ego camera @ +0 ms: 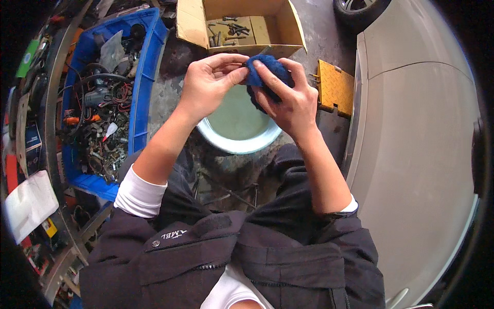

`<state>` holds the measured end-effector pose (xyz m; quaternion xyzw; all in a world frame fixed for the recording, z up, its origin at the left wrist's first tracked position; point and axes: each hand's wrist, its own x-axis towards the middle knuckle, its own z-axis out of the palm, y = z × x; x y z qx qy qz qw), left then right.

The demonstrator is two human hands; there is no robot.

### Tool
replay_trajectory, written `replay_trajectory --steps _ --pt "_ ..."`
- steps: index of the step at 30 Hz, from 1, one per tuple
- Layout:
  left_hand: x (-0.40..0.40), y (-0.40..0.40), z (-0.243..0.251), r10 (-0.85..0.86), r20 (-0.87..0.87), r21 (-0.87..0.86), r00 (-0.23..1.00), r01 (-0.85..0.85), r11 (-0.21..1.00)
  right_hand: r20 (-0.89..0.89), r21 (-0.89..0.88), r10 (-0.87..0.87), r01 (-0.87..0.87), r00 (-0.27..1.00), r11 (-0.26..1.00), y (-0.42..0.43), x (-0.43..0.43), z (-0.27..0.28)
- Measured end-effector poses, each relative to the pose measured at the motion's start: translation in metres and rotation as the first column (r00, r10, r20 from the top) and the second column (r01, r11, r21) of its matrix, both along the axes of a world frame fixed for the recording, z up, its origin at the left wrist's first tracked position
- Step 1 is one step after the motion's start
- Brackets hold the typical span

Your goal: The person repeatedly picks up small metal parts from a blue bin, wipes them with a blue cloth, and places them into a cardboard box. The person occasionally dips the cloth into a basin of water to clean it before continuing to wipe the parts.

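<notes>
A dark blue fluffy cloth (274, 65) is bunched in my right hand (295, 100), its fingers spread over the front. Against the cloth's left edge, the thumb and fingertips of my left hand (208, 83) are pinched together. Whether they also grip something small inside the cloth is hidden. A thin dark tip pokes up just above the cloth; I cannot tell what it belongs to. Both hands are above a white-rimmed round basin (241, 146) of cloudy greenish liquid. Beyond them, several metal bolts (237, 29) lie in an open cardboard box (270, 33).
On the left, a blue plastic crate (144, 89) holds cables, tools and loose metal hardware, beside a metal shelf frame (52, 116). A yellow tread-plate block (336, 87) sits to the right. A beige car body panel (413, 154) and a tire (361, 13) border the right side.
</notes>
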<state>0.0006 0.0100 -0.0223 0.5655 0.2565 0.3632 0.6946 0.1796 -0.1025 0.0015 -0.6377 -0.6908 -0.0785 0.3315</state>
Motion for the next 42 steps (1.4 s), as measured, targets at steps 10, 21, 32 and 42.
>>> replay_trajectory --steps 10,21,32,42 --pt "-0.003 -0.003 0.011 -0.072 -0.101 -0.18 0.992 0.053 0.982 0.049 -0.009 -0.017 0.018 0.999 1.0 -0.003 0.0 0.003" --pt "-0.006 -0.002 0.009 -0.096 -0.173 -0.098 0.98 0.08 0.992 0.094 -0.068 0.043 -0.037 0.995 0.997 -0.003 0.002 0.004" --pt "-0.009 -0.002 0.009 -0.151 -0.219 -0.13 0.964 0.124 0.984 0.119 -0.088 0.019 -0.008 0.993 0.996 -0.003 0.006 0.004" --pt "-0.007 -0.008 0.008 -0.155 -0.208 -0.193 0.966 0.115 0.974 0.143 -0.09 -0.067 0.08 0.987 0.993 -0.005 0.009 0.006"
